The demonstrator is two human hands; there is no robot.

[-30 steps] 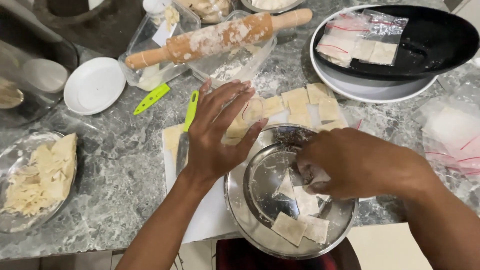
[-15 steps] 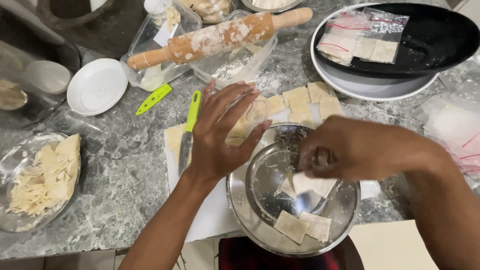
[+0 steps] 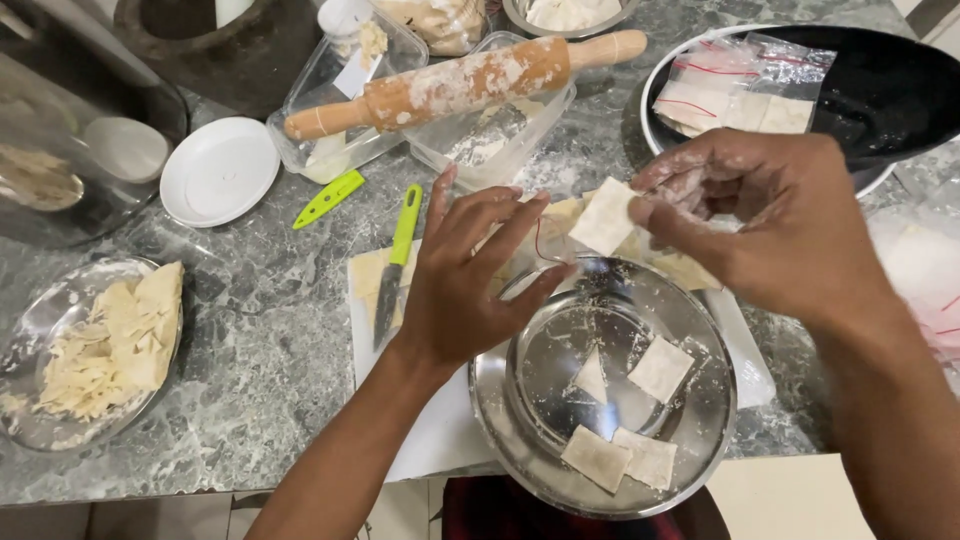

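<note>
- The right hand (image 3: 770, 225), dusted with flour, sits in the upper right of the frame and pinches a square dough piece (image 3: 605, 215) between thumb and fingertips, lifting it above the steel bowl (image 3: 500, 400).
- The left hand (image 3: 470, 280) is at the centre, fingers spread and loose, grasping nothing, its fingertips near the bowl's upper left rim.
- The bowl lies lower centre and holds four more dough squares (image 3: 658, 368) on its floured bottom.
- A green-handled knife (image 3: 395, 265) lies on the white cutting board (image 3: 430, 440), just left of the left hand.
- A floured rolling pin (image 3: 460, 80) rests across clear plastic containers (image 3: 340, 60) at the top.
- A glass dish of dough scraps (image 3: 110, 345) sits at the left edge.
</note>
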